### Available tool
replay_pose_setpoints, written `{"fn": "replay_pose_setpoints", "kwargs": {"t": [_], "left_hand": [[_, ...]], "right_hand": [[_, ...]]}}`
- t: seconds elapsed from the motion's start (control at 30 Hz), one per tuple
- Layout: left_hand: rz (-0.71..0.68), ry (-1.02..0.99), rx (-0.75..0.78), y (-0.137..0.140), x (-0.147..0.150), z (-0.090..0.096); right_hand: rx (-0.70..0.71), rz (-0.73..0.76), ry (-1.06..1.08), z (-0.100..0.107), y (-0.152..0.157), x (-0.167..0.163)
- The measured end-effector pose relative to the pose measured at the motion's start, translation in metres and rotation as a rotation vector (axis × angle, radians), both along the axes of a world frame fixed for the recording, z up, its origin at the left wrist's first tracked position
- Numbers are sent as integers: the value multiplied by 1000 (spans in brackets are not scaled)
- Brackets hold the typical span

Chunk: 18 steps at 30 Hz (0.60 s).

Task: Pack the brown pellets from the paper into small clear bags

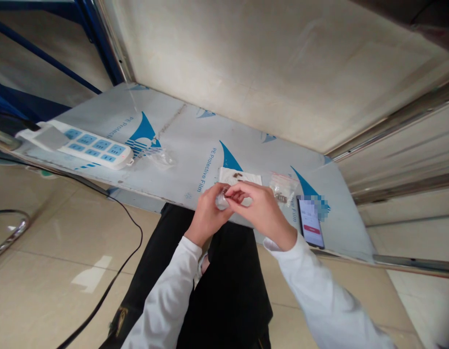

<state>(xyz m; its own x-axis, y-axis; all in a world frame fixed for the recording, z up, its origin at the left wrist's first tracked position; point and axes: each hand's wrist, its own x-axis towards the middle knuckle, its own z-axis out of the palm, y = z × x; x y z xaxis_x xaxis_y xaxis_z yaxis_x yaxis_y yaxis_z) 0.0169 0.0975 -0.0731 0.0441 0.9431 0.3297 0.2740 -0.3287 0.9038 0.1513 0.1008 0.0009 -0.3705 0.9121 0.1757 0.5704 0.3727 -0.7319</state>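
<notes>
Over the table's front edge my two hands meet, fingertips close together. My left hand point(209, 213) is closed on a small clear plastic bag point(220, 200), partly covered by the fingers. Pinched at its opening, my right hand point(256, 203) has thumb and forefinger around something small and brown, too small to name. Just beyond the hands lies a white sheet or pouch point(251, 178) with small brown pieces point(238, 175) on it. To the right of my right hand is a clear zip bag point(282, 186) holding several small ring-like metallic pieces point(281, 198).
A phone point(312, 223) with a lit screen lies near the right front edge. At the left is a white power strip point(97, 148) with a plug in it, and a crumpled clear bag point(162, 157) beside it. A black cable point(128, 257) hangs down to the floor.
</notes>
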Motion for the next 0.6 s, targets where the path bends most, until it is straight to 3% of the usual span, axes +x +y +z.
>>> {"fn": "replay_pose_setpoints", "kwargs": {"t": [0.17, 0.33, 0.4, 0.47, 0.53, 0.6], "left_hand": [[-24, -24, 5, -1, 1, 2], [-6, -32, 2, -1, -1, -1], [25, -28, -8, -1, -2, -3], [50, -21, -22, 0, -3, -5], [58, -16, -35, 0, -5, -6], [55, -8, -38, 1, -6, -6]], "right_hand": [[127, 120, -172, -3, 4, 6], [-57, 28, 11, -12, 5, 10], [-127, -15, 146, -26, 16, 18], [-107, -135, 186, -47, 33, 31], [-16, -316, 36, -72, 52, 47], [49, -384, -132, -93, 68, 61]]}}
